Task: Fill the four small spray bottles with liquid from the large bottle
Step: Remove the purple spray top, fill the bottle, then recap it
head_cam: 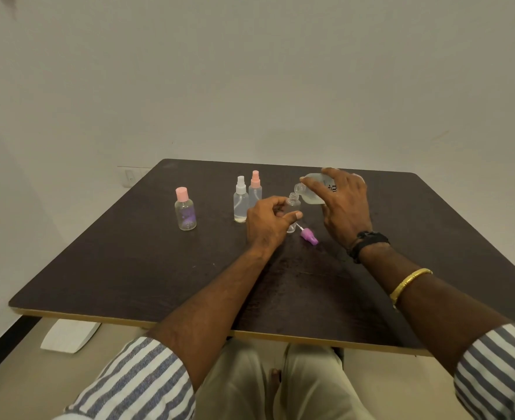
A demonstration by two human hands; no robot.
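We hold the large bottle [309,196] in our right hand [342,204], the grip closed round its body, and it is tipped on its side with its open mouth just above the neck of a small open bottle [294,202]. Pale liquid lies in the large bottle's lower side; we cannot tell whether any is running out. Our left hand [268,223] has a narrow grip on the small bottle, thumb and fingers curled round it as it stands on the dark desk [123,268]. Its purple spray cap [309,237] lies on its side on the desk just in front of it, between our two hands. To the left stand a white-capped spray bottle [240,204] and a pink-capped spray bottle [255,187], touching or nearly so. Further left, well apart, stands a round bottle with a pink cap [185,211]. A black watch [369,244] and a gold bangle [410,283] sit on our right wrist.
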